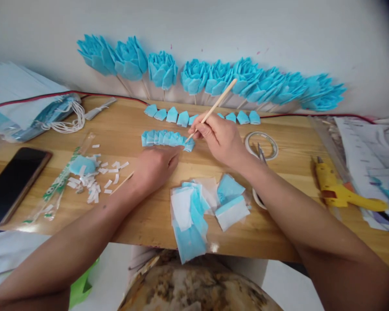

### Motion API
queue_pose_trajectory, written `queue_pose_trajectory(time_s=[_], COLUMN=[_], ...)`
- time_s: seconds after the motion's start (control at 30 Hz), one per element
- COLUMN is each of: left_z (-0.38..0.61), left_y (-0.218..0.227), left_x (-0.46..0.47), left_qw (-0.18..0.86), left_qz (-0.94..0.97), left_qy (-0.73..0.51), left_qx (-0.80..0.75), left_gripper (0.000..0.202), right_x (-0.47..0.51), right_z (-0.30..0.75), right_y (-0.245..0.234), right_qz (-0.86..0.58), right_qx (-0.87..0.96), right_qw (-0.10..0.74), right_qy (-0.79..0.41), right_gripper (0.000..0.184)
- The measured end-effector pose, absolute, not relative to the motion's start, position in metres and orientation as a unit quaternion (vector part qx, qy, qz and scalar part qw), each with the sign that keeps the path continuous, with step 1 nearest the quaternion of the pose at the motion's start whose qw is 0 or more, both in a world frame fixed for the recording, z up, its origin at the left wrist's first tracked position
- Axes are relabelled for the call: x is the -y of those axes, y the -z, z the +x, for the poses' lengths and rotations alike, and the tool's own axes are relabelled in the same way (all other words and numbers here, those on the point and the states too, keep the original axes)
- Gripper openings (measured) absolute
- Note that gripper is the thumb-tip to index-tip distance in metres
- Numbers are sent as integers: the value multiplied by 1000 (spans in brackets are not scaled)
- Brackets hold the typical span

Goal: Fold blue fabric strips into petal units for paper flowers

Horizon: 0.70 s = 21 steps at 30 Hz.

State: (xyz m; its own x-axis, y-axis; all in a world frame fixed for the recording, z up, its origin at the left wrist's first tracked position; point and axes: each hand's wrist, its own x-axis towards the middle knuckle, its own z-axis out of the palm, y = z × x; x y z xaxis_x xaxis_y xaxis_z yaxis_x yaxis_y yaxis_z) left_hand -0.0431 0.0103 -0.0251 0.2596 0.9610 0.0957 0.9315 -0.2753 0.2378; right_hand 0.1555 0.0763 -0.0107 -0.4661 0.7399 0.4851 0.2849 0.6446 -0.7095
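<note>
A pale wooden stick (pixel 219 100) is pinched in my right hand (pixel 218 134), slanting so that its lower tip meets the right end of a row of overlapping folded blue petals (pixel 164 138). Below that row lies my left hand (pixel 155 166), back up, its index finger stretched to the same end of the row. The left hand's other fingers are mostly hidden, and I see nothing held there. Farther back, a line of separate folded blue petals (pixel 172 115) runs across the table, partly behind my right hand.
Blue flowers on sticks (pixel 163 71) lean along the wall. Cut blue and white fabric pieces (pixel 189 220) overlap the front edge. A tape roll (pixel 274 149) and yellow glue gun (pixel 335 185) lie right. Paper scraps (pixel 94 188) and a phone (pixel 16 183) lie left.
</note>
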Motion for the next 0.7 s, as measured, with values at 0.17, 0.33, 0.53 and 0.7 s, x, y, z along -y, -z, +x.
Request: queue_pose_trajectory(time_s=[0.17,0.33,0.53,0.7], left_z=[-40,-35,-34,-35], left_y=[23,18,20,22], left_x=[-12,-13,-12,-12], left_qw=[65,56,53,48], left_qz=[796,801,796,802], left_qy=[-59,-25,-15,0], left_qx=[-599,-595,-603,-596], left_gripper=[40,40,39,44], right_x=[-76,-75,-79,-76], right_z=[156,155,159,160], right_y=[11,13,15,14], right_qz=[-323,-315,-365,-352], right_qx=[806,800,717,735], right_qw=[411,420,516,512], right_qy=[-279,-289,-294,-273], right_gripper=[39,40,36,34])
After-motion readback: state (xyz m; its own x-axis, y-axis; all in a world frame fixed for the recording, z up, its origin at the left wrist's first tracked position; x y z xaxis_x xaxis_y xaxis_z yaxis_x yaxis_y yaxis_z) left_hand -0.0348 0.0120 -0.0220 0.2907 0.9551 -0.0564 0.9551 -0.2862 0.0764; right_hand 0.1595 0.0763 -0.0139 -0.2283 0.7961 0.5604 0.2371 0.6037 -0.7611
